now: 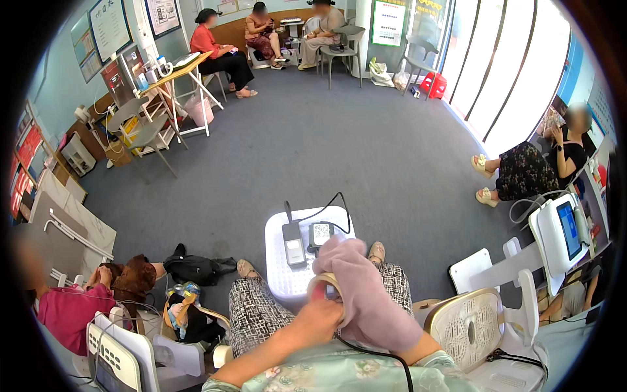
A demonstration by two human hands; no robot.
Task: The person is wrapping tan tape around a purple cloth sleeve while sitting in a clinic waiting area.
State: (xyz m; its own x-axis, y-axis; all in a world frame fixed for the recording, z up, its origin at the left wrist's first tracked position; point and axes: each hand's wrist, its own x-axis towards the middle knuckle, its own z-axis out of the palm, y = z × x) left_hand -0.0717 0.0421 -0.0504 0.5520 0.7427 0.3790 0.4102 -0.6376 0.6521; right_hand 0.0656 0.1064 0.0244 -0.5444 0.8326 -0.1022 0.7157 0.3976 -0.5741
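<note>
My left hand (321, 321) is curled at the near side of a round beige-rimmed object (335, 280), red inside, with its fingertips hidden. A mauve cloth (360, 299) lies against that rim and covers my right hand, so its fingers do not show; only the forearm (416, 354) comes out below. Just beyond, on a white plastic stool (279, 279), are a grey and black handheld device (294, 247) and a black device bearing a printed code (321, 233). A black cable (349, 208) loops over the stool's far edge. Another black cable (387, 354) runs below my hands.
White machines with screens stand at right (563, 235) and lower left (115, 357). A beige chair (465, 328) is close on my right. A black bag (196, 267) lies on the floor at left. Several people sit around the room; a folding table (183, 71) stands far left.
</note>
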